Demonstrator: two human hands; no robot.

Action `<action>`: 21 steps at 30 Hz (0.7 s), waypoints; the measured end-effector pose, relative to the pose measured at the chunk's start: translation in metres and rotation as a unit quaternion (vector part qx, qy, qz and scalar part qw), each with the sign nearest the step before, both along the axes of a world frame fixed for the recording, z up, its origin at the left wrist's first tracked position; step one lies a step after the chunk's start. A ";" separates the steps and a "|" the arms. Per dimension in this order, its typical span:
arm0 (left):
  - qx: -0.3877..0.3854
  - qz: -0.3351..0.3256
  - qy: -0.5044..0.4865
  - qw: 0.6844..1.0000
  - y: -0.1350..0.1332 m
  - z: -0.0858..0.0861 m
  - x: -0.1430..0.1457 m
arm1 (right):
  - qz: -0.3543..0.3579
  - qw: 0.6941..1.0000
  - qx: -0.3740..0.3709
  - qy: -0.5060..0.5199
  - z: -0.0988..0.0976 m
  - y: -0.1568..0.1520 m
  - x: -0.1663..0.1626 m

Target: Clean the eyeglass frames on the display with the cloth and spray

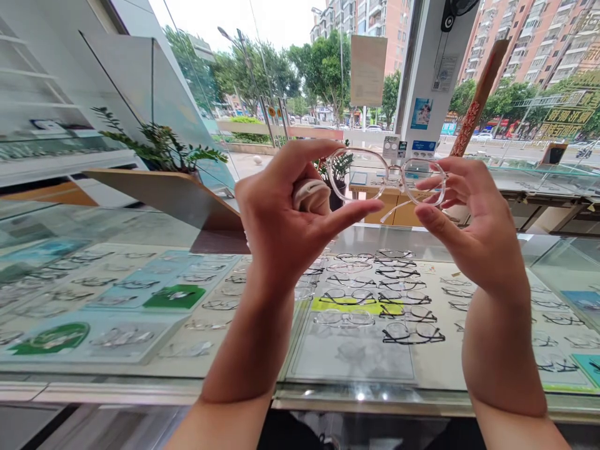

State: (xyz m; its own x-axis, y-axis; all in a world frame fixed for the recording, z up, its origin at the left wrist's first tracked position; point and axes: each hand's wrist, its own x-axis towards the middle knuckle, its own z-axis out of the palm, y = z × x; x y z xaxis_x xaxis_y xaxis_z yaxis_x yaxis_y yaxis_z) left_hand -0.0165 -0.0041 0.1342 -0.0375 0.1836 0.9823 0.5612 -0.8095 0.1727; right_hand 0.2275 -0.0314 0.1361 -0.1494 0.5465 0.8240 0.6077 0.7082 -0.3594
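Note:
Raised in front of me, above the glass counter, is a pair of clear-framed eyeglasses (396,170) with its lenses facing me. My left hand (285,200) grips the left side of the frame, its thumb stretched out below the left lens. A bunched light beige cloth (312,196) is tucked in the curled fingers of that same hand. At the other end, my right hand (482,219) pinches the right rim between fingers and thumb, with some fingertips behind the lens. One temple arm hangs down between the hands.
Below lies a glass display counter (360,392) with rows of eyeglasses (413,333) inside. A leafy potted plant (164,147) stands at left behind a slanted brown board (187,190). Beyond the window (281,75) are trees and a street. Another showcase (515,178) stands at the back right.

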 end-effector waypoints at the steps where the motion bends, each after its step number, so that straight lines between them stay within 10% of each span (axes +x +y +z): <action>1: -0.003 -0.008 0.000 1.000 0.001 0.000 0.000 | -0.001 1.000 0.008 0.001 0.000 0.000 -0.001; 21: -0.100 -0.093 0.050 0.989 0.027 0.001 -0.010 | -0.123 0.984 0.127 -0.006 -0.001 -0.018 -0.015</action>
